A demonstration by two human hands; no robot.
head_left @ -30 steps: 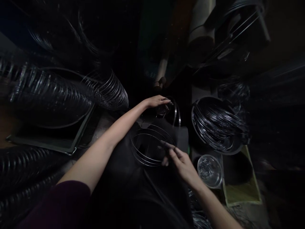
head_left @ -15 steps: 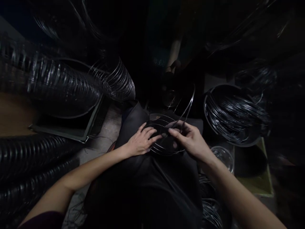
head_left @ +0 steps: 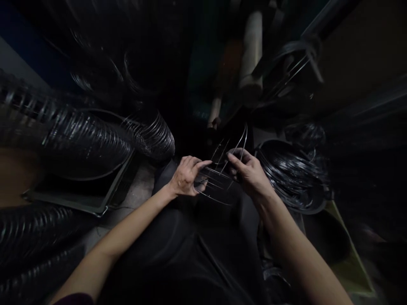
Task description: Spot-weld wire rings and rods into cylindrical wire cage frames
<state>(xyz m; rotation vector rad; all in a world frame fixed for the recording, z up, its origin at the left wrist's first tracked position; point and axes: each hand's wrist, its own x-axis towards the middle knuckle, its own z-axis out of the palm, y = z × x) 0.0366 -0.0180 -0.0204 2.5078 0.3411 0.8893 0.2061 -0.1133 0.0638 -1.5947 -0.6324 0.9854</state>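
Observation:
Above my lap, my left hand [head_left: 189,176] grips a round wire frame [head_left: 213,198] by its left side, thumb and fingers curled about it. The frame has several thin curved wires and is tilted. Opposite it, my right hand [head_left: 249,171] pinches thin bent wires [head_left: 244,137] whose curved ends rise above the fingers. Dim light hides whether these wires touch the frame. Dark cloth [head_left: 181,237] covers my lap under both hands.
Stacked wire rings [head_left: 79,135] lie at left over a dark crate [head_left: 68,203], with another stack [head_left: 159,135] beside them. A round container of wires [head_left: 292,173] stands at right, by a yellowish box [head_left: 352,264]. Pale cylindrical machine parts [head_left: 252,51] hang ahead.
My left hand has gone from lying spread on the wire frame to gripping its side, and the frame is raised and tilted. My right hand still pinches the bent wires. The camera view has shifted.

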